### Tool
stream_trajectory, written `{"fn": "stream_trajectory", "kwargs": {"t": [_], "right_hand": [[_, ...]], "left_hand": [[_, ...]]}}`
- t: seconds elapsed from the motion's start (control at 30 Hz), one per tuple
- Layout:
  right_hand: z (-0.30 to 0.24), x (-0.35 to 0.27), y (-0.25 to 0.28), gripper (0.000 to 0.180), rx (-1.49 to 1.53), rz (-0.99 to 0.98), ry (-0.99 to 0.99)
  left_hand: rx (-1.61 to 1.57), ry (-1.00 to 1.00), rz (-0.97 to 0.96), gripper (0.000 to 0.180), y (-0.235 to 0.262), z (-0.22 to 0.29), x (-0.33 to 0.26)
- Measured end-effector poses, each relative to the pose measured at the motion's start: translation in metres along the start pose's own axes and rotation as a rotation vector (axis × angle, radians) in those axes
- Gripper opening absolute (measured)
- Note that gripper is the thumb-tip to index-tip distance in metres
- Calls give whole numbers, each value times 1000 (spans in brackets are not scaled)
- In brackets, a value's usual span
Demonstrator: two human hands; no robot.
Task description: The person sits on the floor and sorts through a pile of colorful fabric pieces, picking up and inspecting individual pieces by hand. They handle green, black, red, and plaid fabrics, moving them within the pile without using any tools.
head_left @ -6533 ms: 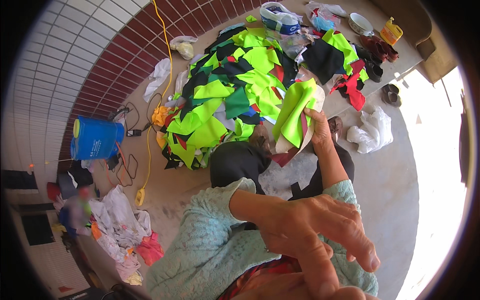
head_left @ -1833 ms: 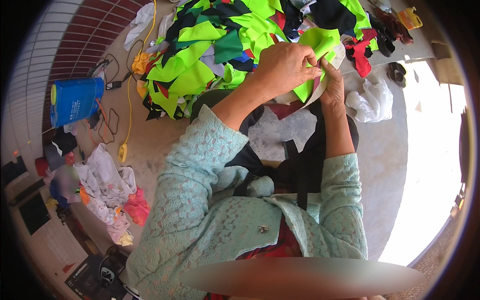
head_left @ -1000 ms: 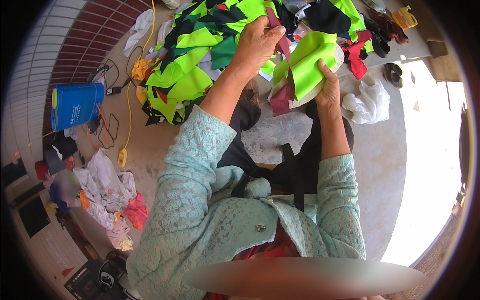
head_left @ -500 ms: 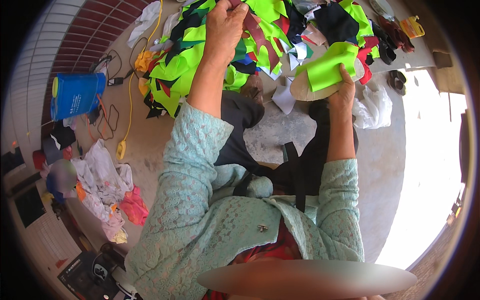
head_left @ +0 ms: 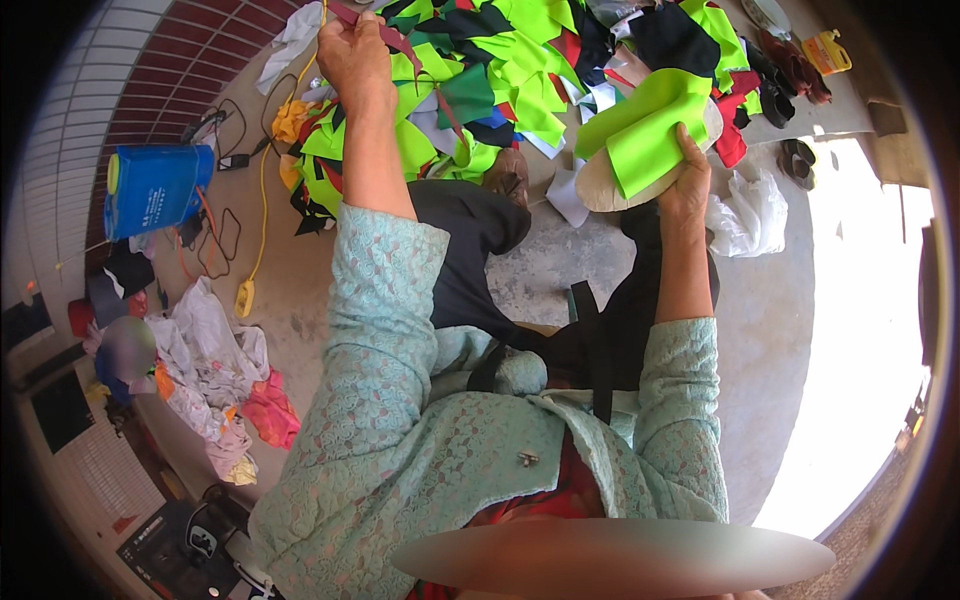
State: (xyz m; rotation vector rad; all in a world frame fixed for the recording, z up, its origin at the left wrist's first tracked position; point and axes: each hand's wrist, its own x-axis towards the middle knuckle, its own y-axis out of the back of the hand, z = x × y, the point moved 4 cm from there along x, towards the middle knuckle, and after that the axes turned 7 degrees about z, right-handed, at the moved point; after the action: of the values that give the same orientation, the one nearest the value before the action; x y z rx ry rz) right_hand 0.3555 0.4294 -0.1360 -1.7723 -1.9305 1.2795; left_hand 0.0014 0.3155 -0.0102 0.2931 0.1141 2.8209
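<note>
Green fabric (head_left: 640,130) lies draped over a pale sole-shaped piece (head_left: 600,185) clenched in the right hand (head_left: 685,170), while the left hand (head_left: 355,50), raised over the scrap heap (head_left: 480,90) on the concrete floor (head_left: 560,280), pinches a maroon strip (head_left: 385,30); most scraps appear unsorted.

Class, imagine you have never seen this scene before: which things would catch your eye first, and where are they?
A big heap of neon green, black and red fabric scraps fills the top of the picture. The right hand holds a green cloth over a pale oval pad at upper right, while the left hand lifts a dark red strip. A blue container stands at far left.
</note>
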Motion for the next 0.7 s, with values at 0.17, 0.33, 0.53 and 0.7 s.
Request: {"fn": "stream_trajectory", "kwargs": {"t": [0.17,0.33,0.53,0.7], "right_hand": [[4,-1,-2,36,-25,-60,-12],[5,-13,-14,37,8,-215,-127],[12,-25,-22,48,128,-343,-298],[14,-32,-25,49,141,-438,-388]], "left_hand": [[-88,9,-311,39,-28,8,-26],[-32,-39,-664,44,-60,28,-70],[50,-32,-1097,63,-84,35,-121],[0,-14,-1360,69,-88,37,-137]]}}
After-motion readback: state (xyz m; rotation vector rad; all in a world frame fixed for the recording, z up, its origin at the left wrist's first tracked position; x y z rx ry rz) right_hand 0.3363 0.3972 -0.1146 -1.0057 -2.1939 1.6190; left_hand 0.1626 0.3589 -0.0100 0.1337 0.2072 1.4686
